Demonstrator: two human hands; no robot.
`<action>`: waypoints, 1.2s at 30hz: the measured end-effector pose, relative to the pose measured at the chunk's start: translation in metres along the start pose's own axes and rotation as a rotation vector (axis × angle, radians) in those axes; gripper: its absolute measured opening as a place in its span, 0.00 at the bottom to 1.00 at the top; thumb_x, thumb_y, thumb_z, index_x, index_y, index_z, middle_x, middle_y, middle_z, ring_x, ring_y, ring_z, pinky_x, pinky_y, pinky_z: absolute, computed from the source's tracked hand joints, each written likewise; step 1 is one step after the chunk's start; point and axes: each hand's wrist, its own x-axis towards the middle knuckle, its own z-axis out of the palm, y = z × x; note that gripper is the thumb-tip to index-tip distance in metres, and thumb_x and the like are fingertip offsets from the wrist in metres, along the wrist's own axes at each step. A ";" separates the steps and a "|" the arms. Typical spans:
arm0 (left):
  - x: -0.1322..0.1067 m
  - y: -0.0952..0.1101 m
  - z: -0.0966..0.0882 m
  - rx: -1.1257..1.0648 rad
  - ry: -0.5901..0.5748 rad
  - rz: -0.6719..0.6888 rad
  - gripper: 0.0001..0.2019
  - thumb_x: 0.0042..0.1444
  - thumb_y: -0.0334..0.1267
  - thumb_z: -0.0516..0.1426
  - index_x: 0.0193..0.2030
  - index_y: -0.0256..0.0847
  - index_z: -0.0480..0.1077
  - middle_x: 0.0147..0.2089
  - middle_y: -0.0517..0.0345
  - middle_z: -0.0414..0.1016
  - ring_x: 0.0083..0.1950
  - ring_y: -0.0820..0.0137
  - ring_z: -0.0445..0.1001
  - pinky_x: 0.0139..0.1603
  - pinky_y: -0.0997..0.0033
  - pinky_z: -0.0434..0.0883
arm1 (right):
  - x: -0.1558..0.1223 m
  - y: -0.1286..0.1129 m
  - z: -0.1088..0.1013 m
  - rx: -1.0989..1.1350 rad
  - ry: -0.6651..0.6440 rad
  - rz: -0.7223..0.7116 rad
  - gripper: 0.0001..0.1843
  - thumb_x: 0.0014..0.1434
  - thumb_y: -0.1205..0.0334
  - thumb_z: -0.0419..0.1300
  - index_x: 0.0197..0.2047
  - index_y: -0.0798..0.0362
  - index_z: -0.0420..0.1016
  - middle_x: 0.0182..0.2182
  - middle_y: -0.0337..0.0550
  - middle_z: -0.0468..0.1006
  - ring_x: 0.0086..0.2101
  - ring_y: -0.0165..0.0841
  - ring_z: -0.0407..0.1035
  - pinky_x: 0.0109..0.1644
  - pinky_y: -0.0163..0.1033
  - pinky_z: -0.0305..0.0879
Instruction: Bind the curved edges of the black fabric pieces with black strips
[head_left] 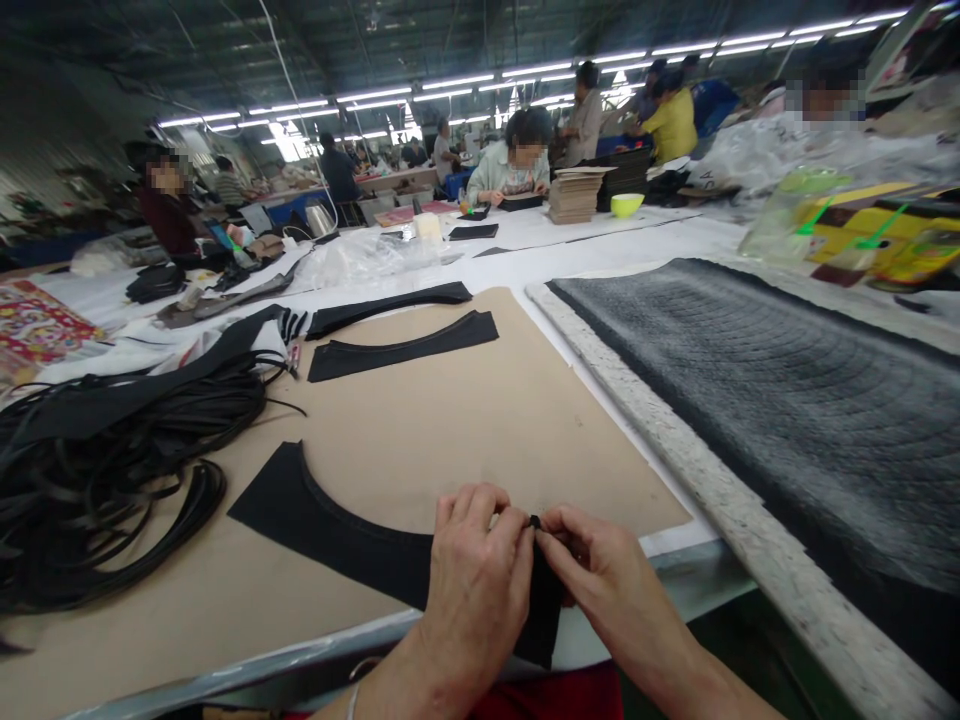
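A curved black fabric piece (352, 540) lies on the brown board near the table's front edge, its right end hanging over that edge. My left hand (480, 560) rests on this right part, with thumb and fingers closed on the inner curved edge. Right beside it, my right hand (592, 560) pinches the same edge at its end corner. The fingertips of both hands almost meet there, and a small dark bit of the edge sticks up between them. My left hand covers part of the piece.
Two similar black pieces (405, 345) lie farther back on the brown board (525, 420). A heap of black strips (150, 470) is at left. On the right, a pale slab (720, 460) bears overlapped dark sheets (765, 380). A co-worker (517, 165) sits across the table.
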 end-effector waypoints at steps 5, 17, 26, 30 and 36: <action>0.004 0.002 -0.002 0.008 -0.054 -0.024 0.07 0.58 0.27 0.54 0.31 0.41 0.70 0.35 0.57 0.69 0.41 0.65 0.66 0.44 0.60 0.60 | -0.002 -0.002 -0.001 -0.156 0.020 -0.104 0.13 0.61 0.56 0.50 0.29 0.51 0.68 0.25 0.36 0.72 0.27 0.30 0.65 0.32 0.34 0.59; 0.027 -0.004 -0.022 0.057 -0.210 0.071 0.06 0.57 0.28 0.52 0.32 0.39 0.67 0.38 0.55 0.68 0.43 0.63 0.66 0.46 0.59 0.64 | 0.003 -0.002 -0.006 -0.285 0.040 -0.034 0.10 0.58 0.60 0.49 0.27 0.51 0.65 0.21 0.34 0.67 0.25 0.29 0.63 0.31 0.36 0.53; -0.013 -0.016 0.013 -0.259 -0.275 -0.045 0.13 0.61 0.25 0.48 0.46 0.42 0.69 0.42 0.54 0.72 0.43 0.67 0.70 0.45 0.67 0.71 | 0.012 0.024 -0.007 -0.580 0.081 -0.016 0.08 0.60 0.61 0.48 0.35 0.50 0.68 0.33 0.41 0.74 0.35 0.37 0.69 0.38 0.41 0.58; -0.026 -0.020 0.031 -0.162 -0.251 -0.006 0.16 0.59 0.23 0.46 0.50 0.38 0.67 0.44 0.50 0.70 0.46 0.63 0.68 0.48 0.61 0.72 | 0.014 0.032 -0.010 -0.602 0.135 -0.066 0.04 0.59 0.64 0.52 0.37 0.51 0.67 0.36 0.43 0.73 0.38 0.38 0.67 0.42 0.44 0.60; -0.022 -0.021 0.032 -0.097 -0.311 0.030 0.18 0.59 0.23 0.47 0.53 0.37 0.66 0.45 0.50 0.69 0.46 0.63 0.66 0.49 0.59 0.72 | 0.021 0.036 -0.021 -0.550 0.102 -0.181 0.11 0.57 0.71 0.54 0.44 0.52 0.68 0.41 0.43 0.71 0.43 0.38 0.64 0.49 0.46 0.59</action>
